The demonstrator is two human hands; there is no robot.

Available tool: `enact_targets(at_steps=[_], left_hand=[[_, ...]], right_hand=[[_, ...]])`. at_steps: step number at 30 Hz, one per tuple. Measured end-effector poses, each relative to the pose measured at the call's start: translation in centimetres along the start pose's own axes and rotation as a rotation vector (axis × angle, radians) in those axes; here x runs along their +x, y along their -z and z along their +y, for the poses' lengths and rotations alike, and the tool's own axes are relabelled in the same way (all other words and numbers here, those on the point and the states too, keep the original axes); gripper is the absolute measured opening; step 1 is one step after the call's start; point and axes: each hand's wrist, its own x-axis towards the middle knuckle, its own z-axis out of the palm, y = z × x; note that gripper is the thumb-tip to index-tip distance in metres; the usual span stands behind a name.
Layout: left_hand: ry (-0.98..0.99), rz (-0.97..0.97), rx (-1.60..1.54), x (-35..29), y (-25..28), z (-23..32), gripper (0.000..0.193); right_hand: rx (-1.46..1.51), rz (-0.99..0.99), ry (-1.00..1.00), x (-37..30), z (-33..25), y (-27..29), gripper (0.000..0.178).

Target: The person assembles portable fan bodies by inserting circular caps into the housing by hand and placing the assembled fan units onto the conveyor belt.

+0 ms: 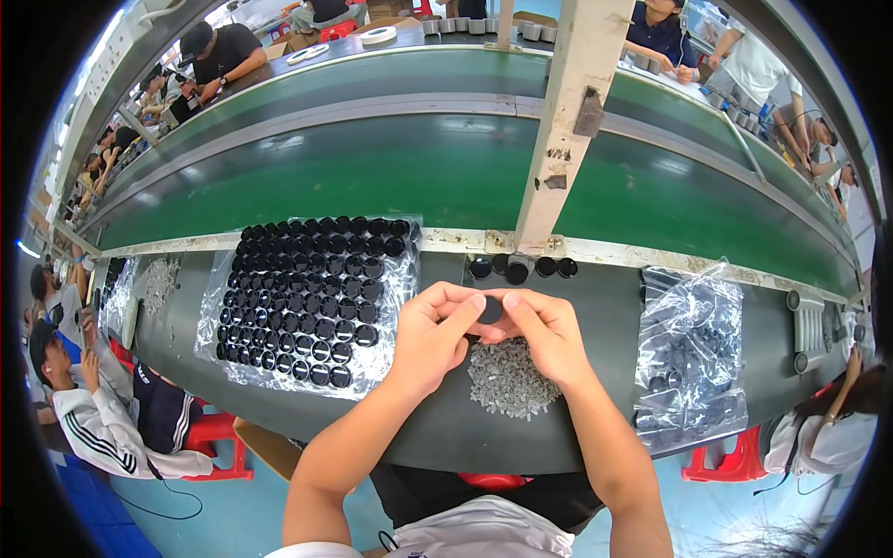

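A small round black cap [490, 311] is held up between my two hands over the dark worktable [446, 437]. My left hand [435, 330] pinches its left side with thumb and fingers. From the other side, my right hand [539, 327] grips it with the thumb against its edge. Just below my hands lies a heap of small pale grey, translucent pieces [512, 379]. Beyond my fingertips, several black round caps [516, 272] stand in a row by the table's far edge. To the left, many black caps [321, 307] sit in rows on a clear plastic bag.
A clear plastic bag [693, 358] with dark round parts lies to the right. Farther right is a grey ribbed part [811, 333]. A white post [567, 130] rises before the green conveyor belt [372, 177]. People sit at both sides, with red stools [730, 460] nearby.
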Motion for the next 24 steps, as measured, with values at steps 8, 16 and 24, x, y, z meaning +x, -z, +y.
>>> enact_targets(at_steps=[8,16,24], left_hand=[[0.006,-0.027,-0.017,0.0,0.2,0.3,0.013],[-0.001,-0.010,-0.016,0.2,0.5,0.3,0.010],[0.014,-0.060,-0.017,0.2,0.8,0.1,0.010]], right_hand=[[-0.037,0.077,0.028,0.3,0.8,-0.2,0.027],[-0.271,-0.008,0.127,-0.1,0.8,0.1,0.028],[0.019,-0.025,0.028,0.0,0.5,-0.1,0.026]])
